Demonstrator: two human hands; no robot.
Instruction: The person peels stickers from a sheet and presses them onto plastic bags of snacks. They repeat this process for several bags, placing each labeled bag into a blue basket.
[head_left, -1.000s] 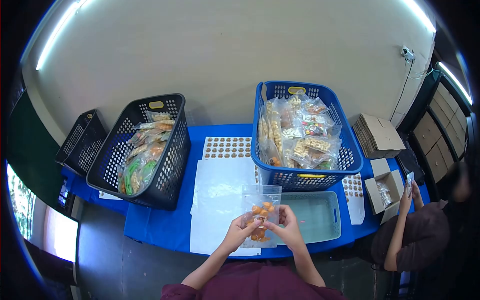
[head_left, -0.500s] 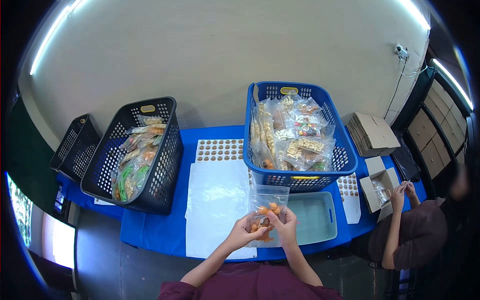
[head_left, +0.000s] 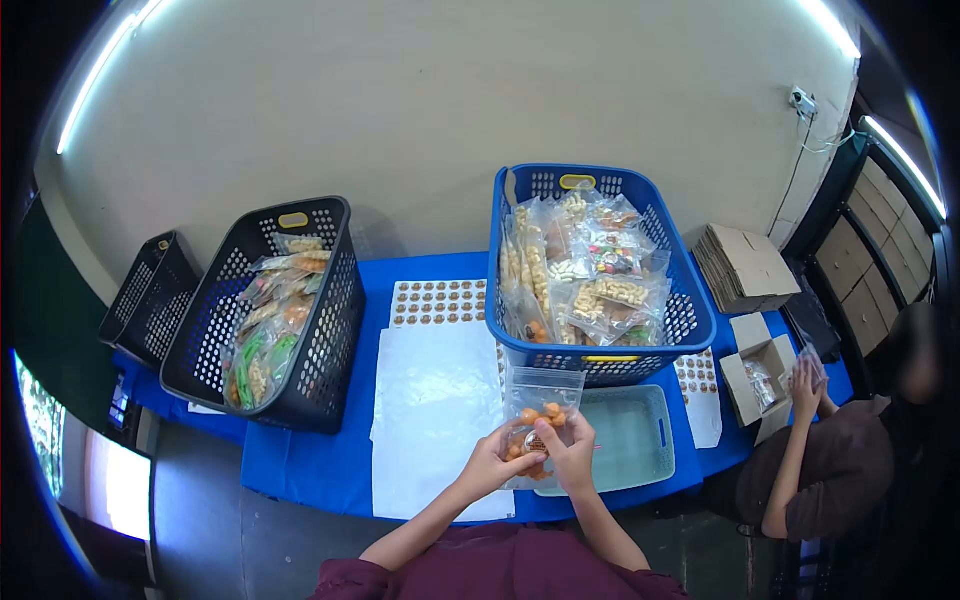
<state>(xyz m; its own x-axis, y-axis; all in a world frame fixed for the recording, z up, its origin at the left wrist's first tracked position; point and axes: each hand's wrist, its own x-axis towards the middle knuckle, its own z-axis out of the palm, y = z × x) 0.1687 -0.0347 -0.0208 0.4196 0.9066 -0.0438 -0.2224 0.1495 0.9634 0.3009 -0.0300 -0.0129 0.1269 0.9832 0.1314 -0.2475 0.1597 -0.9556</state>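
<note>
A clear zip bag (head_left: 543, 388) of round orange snacks is held upright in front of me, over the table's front edge. My left hand (head_left: 493, 464) grips its left side, thumb lying across the front. On the other side, my right hand (head_left: 570, 452) pinches the bag, its thumb close to a round brown sticker (head_left: 533, 440). Fingers behind the bag are hidden. Under and beyond the bag lie a white sheet (head_left: 430, 400) and a pale green tray (head_left: 640, 435).
A blue basket (head_left: 600, 352) and a black basket (head_left: 345, 330) hold several snack bags. Sticker sheets (head_left: 440, 302) lie between them. Flattened cartons (head_left: 745, 265) and an open box (head_left: 745, 385) stand at right, where another person (head_left: 830, 470) handles clear bags. A smaller black basket (head_left: 150, 300) stands far left.
My hands and the bag stay nearly in place, with the bag shifted very slightly. The other person's hands have risen a little from the box, now holding a clear bag.
</note>
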